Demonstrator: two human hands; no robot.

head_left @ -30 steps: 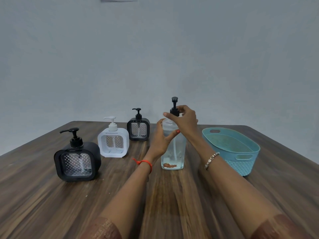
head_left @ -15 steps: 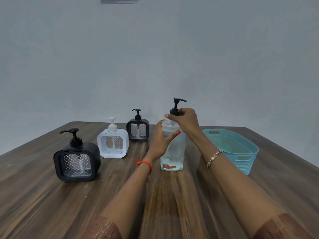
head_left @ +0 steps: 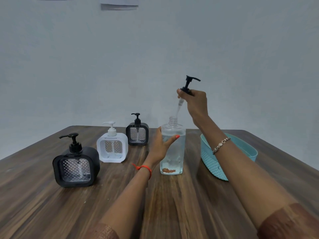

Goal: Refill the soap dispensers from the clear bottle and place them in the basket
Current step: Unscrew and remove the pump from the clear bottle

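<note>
The clear bottle (head_left: 172, 152) stands upright on the wooden table (head_left: 181, 204), partly filled with clear liquid, its neck uncovered. My left hand (head_left: 161, 145) grips its left side. My right hand (head_left: 195, 102) holds the black pump top (head_left: 189, 84) lifted above the bottle, with the pump's clear tube still reaching down into the neck. Three square soap dispensers stand in a row to the left: a large black one (head_left: 76, 164) nearest, a white one (head_left: 112, 147) in the middle, a small black one (head_left: 137, 132) farthest. The teal basket (head_left: 212, 159) sits right of the bottle, partly behind my right forearm.
A plain grey wall rises behind the table, with papers (head_left: 119, 3) pinned near the top. The table's far edge runs just behind the dispensers and basket. Bare wood lies in front of the bottle between my arms.
My right hand has unscrewed the pump top and raised it up off the bottle, drawing the tube out of the neck. My left hand has kept hold of the bottle.
</note>
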